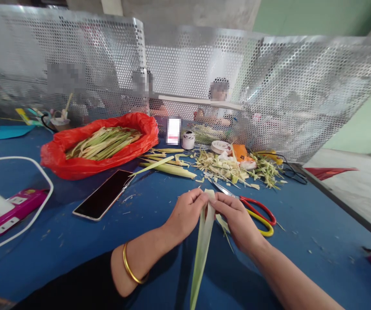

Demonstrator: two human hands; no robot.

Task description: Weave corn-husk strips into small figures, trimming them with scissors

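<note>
A broad blue desk (146,232) carries all the materials; along its far side stands a tall silver screen of perforated metal (179,64), closing off the space beyond, where people are dimly visible through the holes. At far left of centre lies an open red plastic bag (64,168), filled with long, narrow green-and-straw strips (107,142). A magenta power strip with white sockets (20,204) occupies the left side. Beyond the hands, a loose heap of pale green and cream scraps (219,165) spreads before the screen. A flat, dark-screened smartphone (106,196) lies obliquely between the bag and the left forearm. Metal scissors with red and yellow handles (245,200) lie just beyond and beside the right hand, the nearest obstacle, with blades directed away to the left.

The left hand (187,213) and right hand (237,217) meet near the centre, thumbs and fingers pinching the upper end of a long, flat, pale green leaf strip (205,232). This strip hangs over the desk; its long axis runs from the fingertips towards the wearer, inclined slightly left, its narrowing lower end reaching the bottom of the view.
</note>
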